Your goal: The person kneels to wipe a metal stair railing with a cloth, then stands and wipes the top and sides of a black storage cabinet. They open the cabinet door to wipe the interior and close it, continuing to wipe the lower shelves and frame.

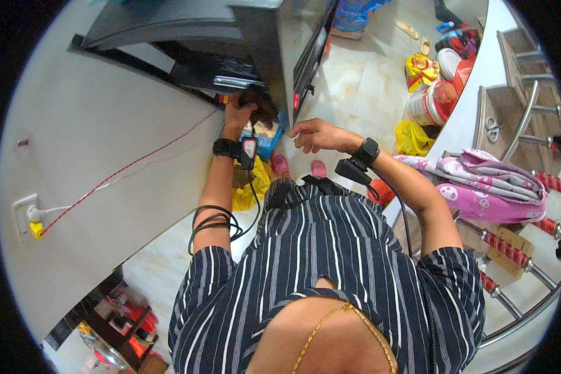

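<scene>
My left hand (237,114) reaches into the shadow beneath a dark, glossy piece of furniture (259,37). It is against a blackish-brown object (260,104); shadow and blur hide its fingertips, so I cannot tell whether it grips that object. Just below is a blue printed package (267,140). My right hand (314,134) hovers beside the lower corner of the furniture's grey side panel (286,61), fingers loosely bent and apart, holding nothing. Silver-edged flat items (236,82) lie on a shelf above my left hand. Both wrists wear black straps with small devices and cables.
A red twisted cord (140,169) runs along the white wall from a socket (28,216). Yellow bags (252,184) lie by my feet in pink slippers (319,168). A white-and-red bucket (425,105) stands right, near a staircase with a metal railing (519,124) and a pink patterned cloth (491,198).
</scene>
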Demonstrator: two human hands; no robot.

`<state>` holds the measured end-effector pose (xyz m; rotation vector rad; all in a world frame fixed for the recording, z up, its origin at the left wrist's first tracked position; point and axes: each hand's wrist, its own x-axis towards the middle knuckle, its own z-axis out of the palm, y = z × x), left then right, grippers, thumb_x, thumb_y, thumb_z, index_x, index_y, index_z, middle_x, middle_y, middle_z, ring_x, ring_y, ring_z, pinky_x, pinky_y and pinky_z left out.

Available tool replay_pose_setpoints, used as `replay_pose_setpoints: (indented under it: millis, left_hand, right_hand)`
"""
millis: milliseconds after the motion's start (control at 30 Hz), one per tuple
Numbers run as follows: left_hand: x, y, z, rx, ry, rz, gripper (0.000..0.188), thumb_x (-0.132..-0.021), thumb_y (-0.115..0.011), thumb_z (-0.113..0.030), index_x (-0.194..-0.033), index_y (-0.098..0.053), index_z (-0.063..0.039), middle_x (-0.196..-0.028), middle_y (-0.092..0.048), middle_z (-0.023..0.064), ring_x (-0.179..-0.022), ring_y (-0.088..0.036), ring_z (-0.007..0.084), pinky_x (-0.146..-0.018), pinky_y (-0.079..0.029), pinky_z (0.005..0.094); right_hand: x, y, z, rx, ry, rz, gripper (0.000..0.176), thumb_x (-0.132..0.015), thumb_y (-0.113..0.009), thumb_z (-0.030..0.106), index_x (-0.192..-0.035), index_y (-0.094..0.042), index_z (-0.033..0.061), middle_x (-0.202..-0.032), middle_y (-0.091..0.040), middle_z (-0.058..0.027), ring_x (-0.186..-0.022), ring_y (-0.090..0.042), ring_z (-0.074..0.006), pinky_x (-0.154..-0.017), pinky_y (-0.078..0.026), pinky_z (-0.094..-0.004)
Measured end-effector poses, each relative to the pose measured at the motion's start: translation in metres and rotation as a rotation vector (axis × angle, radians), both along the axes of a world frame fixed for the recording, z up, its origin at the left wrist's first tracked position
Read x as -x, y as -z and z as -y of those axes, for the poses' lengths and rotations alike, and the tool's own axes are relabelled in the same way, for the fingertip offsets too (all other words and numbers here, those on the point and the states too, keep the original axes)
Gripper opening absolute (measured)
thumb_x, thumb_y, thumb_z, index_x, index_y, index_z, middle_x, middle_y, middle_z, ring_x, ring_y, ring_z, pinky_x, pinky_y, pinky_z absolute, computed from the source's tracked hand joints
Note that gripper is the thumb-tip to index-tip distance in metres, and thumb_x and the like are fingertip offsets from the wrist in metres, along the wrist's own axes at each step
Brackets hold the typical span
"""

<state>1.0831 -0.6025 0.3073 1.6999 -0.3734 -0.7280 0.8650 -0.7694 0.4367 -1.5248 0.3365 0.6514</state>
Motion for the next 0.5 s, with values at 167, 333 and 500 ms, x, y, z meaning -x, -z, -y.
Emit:
replay_pose_setpoints:
  millis: [167,333,500]
  left_hand:
    - [-0.025,-0.003,-0.004,-0.128,-0.121,0.148,0.037,-0.070,-0.067,0.001,-0.106,-0.057,0.003,-0.098,-0.064,0.0095,-0.089,-0.060,0.0212,-0.081,-0.049,0.0323]
    - [-0.016,-0.042,-0.017,-0.060,-0.190,0.163,0.032,-0.073,-0.073,-0.010,-0.099,-0.056,-0.001,-0.082,-0.060,0.0065,-0.070,-0.058,0.0150,-0.059,-0.049,0.0289]
    - [0.011,-0.079,-0.025,-0.073,-0.256,-0.084,0.032,-0.078,-0.071,-0.022,-0.103,-0.058,-0.007,-0.077,-0.061,0.0001,-0.049,-0.047,0.0071,-0.037,-0.029,0.0229]
  right_hand:
    - [0.031,-0.010,0.017,-0.041,0.126,-0.021,0.036,-0.090,-0.056,0.022,-0.121,-0.054,0.0038,-0.100,-0.062,-0.0050,-0.080,-0.058,-0.0111,-0.068,-0.049,-0.0261]
    - [0.041,0.000,0.023,-0.084,0.245,-0.015,0.032,-0.090,-0.056,0.021,-0.118,-0.056,0.0044,-0.095,-0.062,-0.0029,-0.075,-0.058,-0.0081,-0.063,-0.049,-0.0230]
    - [0.038,0.011,0.031,-0.103,0.346,-0.051,0.026,-0.091,-0.055,0.020,-0.112,-0.058,0.0059,-0.089,-0.063,-0.0015,-0.067,-0.057,-0.0064,-0.055,-0.048,-0.0205]
